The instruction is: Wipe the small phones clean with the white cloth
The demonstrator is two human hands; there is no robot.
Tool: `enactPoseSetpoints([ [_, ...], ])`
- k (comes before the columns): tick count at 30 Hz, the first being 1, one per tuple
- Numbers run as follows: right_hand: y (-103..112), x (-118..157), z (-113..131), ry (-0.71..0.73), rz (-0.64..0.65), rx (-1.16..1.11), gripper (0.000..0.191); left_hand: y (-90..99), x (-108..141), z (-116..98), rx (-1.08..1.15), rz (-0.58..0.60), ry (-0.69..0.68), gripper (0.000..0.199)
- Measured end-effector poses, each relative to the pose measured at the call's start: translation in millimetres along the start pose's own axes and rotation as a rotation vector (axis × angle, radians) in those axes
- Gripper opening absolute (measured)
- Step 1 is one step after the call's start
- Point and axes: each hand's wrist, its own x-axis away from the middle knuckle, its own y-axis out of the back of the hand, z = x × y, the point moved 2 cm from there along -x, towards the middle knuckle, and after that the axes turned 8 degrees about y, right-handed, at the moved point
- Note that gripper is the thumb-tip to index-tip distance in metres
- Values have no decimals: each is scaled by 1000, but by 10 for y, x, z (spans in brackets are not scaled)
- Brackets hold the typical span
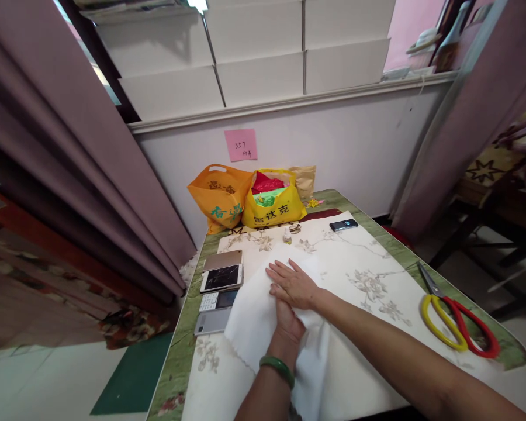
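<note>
A white cloth (pixel 254 316) with a scalloped edge is spread over the near middle of the table, its lower part bunched into folds. My left hand (pixel 289 320), with a green bangle at the wrist, presses down on this cloth. Its fingers are hidden under my right hand, so their grip does not show. My right hand (pixel 294 285) lies across the front of the left one, fingers stretched out flat. To the left of the cloth lie several phones in a column, among them a white phone with a dark screen (pixel 222 278) and a white keypad phone (pixel 210 301).
Scissors with yellow and red handles (pixel 445 310) lie at the right edge. A small dark phone (pixel 343 224) and a little bottle (pixel 287 235) are farther back. An orange bag (pixel 221 199) and a filled yellow bag (pixel 274 213) stand against the wall.
</note>
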Motion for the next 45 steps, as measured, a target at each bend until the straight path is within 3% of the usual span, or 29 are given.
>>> enactPoseSetpoints([
  [9, 24, -98, -78, -92, -79, 24, 66, -95, 40, -8, -33, 174, 42, 66],
  [13, 37, -22, -127, -175, -202, 54, 67, -96, 60, 15, -53, 124, 43, 69],
  [18, 219, 325, -219, -257, -498, 75, 58, -71, 69, 14, -22, 88, -5, 53],
  [21, 390, 710, -163, -409, -645, -9, 45, -63, 39, 10, 10, 126, 19, 50],
  [23, 436, 982, -26, -510, -567, -84, 38, -58, 8, 13, 13, 135, 38, 52],
  [24, 435, 1099, 81, -486, -499, -107, 35, -56, -8, 15, 16, 131, 37, 52],
  [28, 305, 1366, 613, -97, -134, -153, 25, -64, -49, 28, 36, 113, 16, 51],
  [32, 215, 1345, 886, -111, 124, -13, 42, -80, -58, 37, 47, 67, 21, 37],
  [34, 232, 1295, 927, -145, 198, 34, 46, -84, -60, 38, 39, 61, 24, 33],
  [37, 278, 1285, 948, -109, 298, 75, 31, -84, -65, 37, 21, 72, 6, 37],
  [41, 326, 1449, 957, -53, 304, 83, 18, -74, -68, 46, 5, 88, 6, 41],
  [45, 400, 1718, 978, -40, 287, -25, 32, -60, -67, 40, 18, 80, 6, 40],
])
